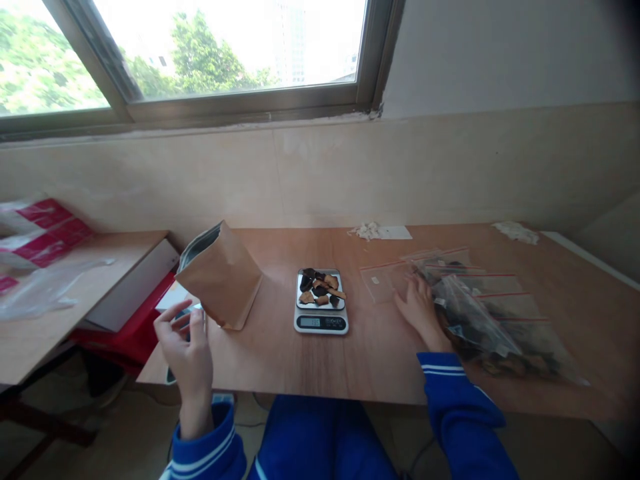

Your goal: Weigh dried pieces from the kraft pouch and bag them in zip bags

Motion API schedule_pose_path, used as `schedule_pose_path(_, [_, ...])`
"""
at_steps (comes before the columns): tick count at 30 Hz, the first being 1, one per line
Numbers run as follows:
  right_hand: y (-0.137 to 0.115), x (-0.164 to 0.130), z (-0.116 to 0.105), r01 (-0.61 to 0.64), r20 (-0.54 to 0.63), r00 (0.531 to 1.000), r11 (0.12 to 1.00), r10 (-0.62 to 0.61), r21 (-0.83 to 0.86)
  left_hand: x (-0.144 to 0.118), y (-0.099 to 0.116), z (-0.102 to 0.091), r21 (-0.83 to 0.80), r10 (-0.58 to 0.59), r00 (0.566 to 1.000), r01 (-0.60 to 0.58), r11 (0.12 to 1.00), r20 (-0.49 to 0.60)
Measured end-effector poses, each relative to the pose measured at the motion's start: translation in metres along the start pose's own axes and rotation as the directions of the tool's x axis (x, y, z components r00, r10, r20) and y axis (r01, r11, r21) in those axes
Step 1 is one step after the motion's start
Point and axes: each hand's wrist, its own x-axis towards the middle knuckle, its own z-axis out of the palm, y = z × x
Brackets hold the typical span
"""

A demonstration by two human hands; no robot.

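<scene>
On the bench (380,363), clear plastic bags (515,333) lie at right, dark contents still bagged. A paper pouch (225,277) leans open-mouthed at left, its inside hidden. Just nearer, the left hand (186,350) is raised, loosely curled, thumb and fingers apart; the right hand (421,305), fingers spread, stretches over the bags' left end. Between them, the scale (321,327) already carries dried pieces (330,281).

Plain workroom: wooden tables (270,367), digital scale (321,327), window (240,53).
</scene>
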Motion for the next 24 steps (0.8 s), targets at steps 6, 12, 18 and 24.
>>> schedule_pose_path(6, [-0.019, -0.023, 0.010, 0.007, 0.300, 0.954, 0.999, 0.003, -0.032, -0.003, -0.001, -0.001, 0.026, -0.025, 0.999, 0.024, 0.999, 0.044])
schedule_pose_path(12, [-0.043, -0.034, 0.007, -0.057, 0.260, 0.962, 0.993, 0.083, -0.106, -0.003, 0.001, -0.004, 0.045, 0.014, 1.000, -0.013, 0.999, -0.023])
schedule_pose_path(18, [-0.045, -0.022, -0.005, -0.050, 0.188, 0.980, 0.995, 0.065, -0.084, -0.006, 0.006, -0.005, 0.039, 0.002, 1.000, -0.001, 0.999, -0.008])
schedule_pose_path(24, [-0.060, -0.012, -0.046, -0.214, -0.111, 0.958, 0.914, 0.266, 0.344, -0.026, 0.025, 0.004, -0.010, 0.021, 0.995, -0.020, 1.000, 0.098])
